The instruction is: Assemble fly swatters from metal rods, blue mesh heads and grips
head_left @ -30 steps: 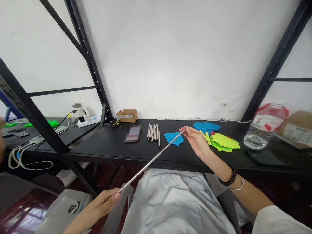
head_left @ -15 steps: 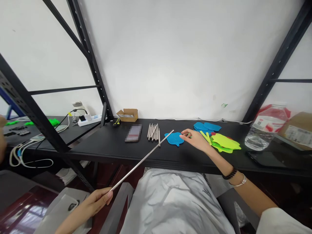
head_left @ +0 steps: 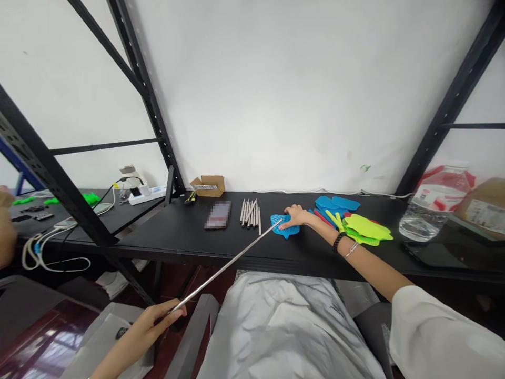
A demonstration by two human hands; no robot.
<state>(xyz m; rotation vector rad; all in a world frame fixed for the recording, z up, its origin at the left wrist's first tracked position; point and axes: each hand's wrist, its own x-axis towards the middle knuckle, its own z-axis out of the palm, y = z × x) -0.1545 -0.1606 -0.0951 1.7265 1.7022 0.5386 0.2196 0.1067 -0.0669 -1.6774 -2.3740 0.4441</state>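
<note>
My left hand, low at the left, is closed round the end of a long thin metal telescopic rod. The rod slants up over the table, and its far tip appears in front of a blue perforated fly swatter head. On that head lie the bent fingers and thumb of my right hand, which grips it at the upper side; the fingertips are partly hidden. Several short silver rods lie bunched left of it. To the right are yellow-green swatter heads and more blue heads.
A phone, a small open cardboard box and a yellow-black tool lie on the left of the black table. A large water bottle, a carton and a dark tablet stand right. Another person's hand shows far left.
My right hand has moved left from the blue swatter head's right edge onto its top. My left hand still holds the rod, whose tip now sits slightly lower, over the head.
</note>
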